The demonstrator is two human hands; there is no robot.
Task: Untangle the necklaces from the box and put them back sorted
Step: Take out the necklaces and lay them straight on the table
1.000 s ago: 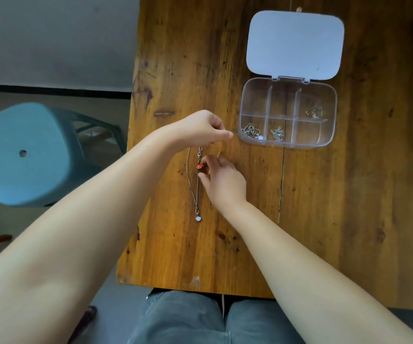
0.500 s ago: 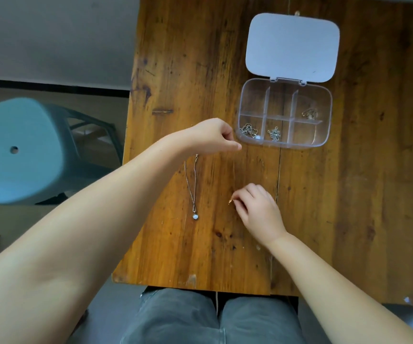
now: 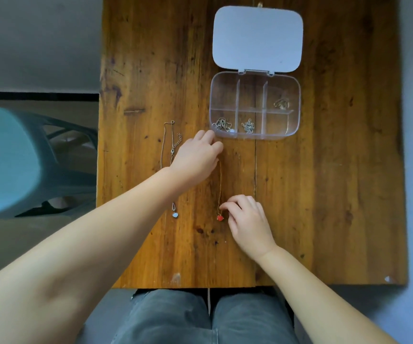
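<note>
- The right hand, lower centre of the frame, had its grip pinched together on the gold chain just above the red pendant.
- The left hand, centre of the frame, lay over the chain's upper end with fingers curled; whether its grip was clamped on the chain could not be told, since the hand hid that end.
- Between the two hands the gold chain ran nearly straight down the tabletop, laid out and apparently free of knots.
- Just left of it lay the silver necklace, stretched out alongside, its clasp ends toward the upper frame and its pale pendant toward the lower; the left forearm crossed over it.
- The box stood open at upper centre, lid flat behind it; three compartments each held a small bunched chain, the others looked empty.
- The chain would probably handle as very light, limp and prone to re-tangling; the ends, pendant and clasp, looked the safest places to take hold, lifting gently rather than dragging it.
</note>
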